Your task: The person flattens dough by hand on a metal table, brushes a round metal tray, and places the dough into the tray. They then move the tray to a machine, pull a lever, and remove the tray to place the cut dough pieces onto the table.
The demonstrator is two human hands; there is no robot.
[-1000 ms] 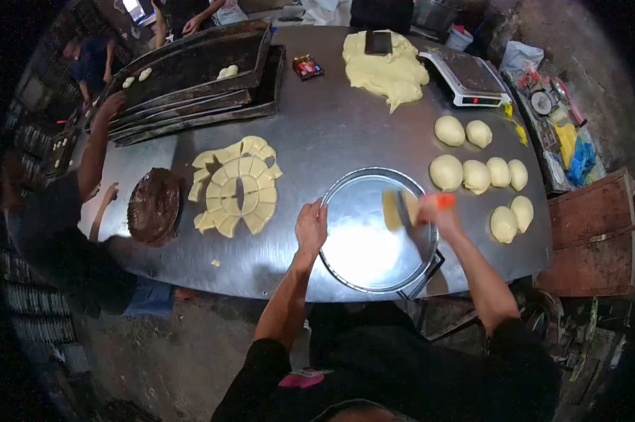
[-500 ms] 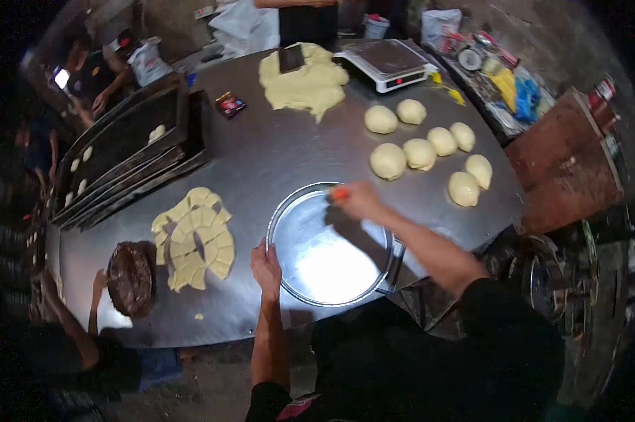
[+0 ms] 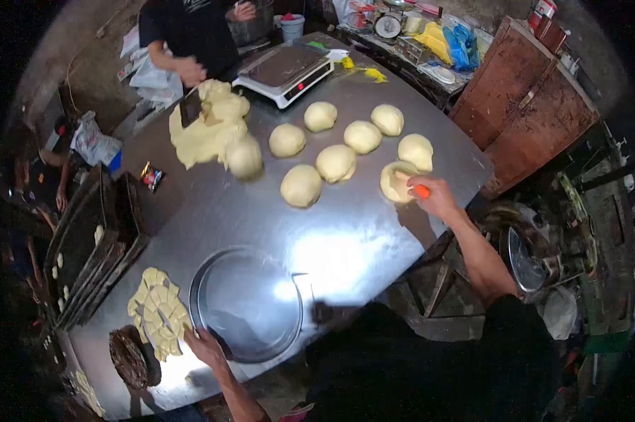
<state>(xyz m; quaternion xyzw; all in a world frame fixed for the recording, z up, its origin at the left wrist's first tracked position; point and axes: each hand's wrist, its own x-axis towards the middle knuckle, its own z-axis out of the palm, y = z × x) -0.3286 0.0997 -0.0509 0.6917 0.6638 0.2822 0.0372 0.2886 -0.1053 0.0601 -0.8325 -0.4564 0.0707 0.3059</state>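
My right hand [image 3: 438, 200] is closed around a small orange-handled tool [image 3: 421, 191] at the nearest dough ball [image 3: 396, 184] on the right. The tool's working end is blurred, and its exact kind cannot be made out. My left hand [image 3: 206, 347] grips the left rim of a round metal pan [image 3: 251, 302], which lies on the steel table [image 3: 212, 228]. Several smooth, pale dough balls [image 3: 336, 163] sit beyond the pan. Beside my left hand lies a flat sheet of dough [image 3: 156, 309] cut into pieces.
At the far side, a co-worker's hand [image 3: 189, 71] is by a dough mass [image 3: 205, 130] with a dark scraper. A blurred dough ball [image 3: 244, 156] is beside it. A digital scale [image 3: 286, 72], stacked trays [image 3: 110, 246] and a brown mass [image 3: 129, 357] are also about.
My right hand with the orange-handled tool has gone from over the pan to a dough ball. The view has turned right. Another dough ball now appears by the large dough mass.
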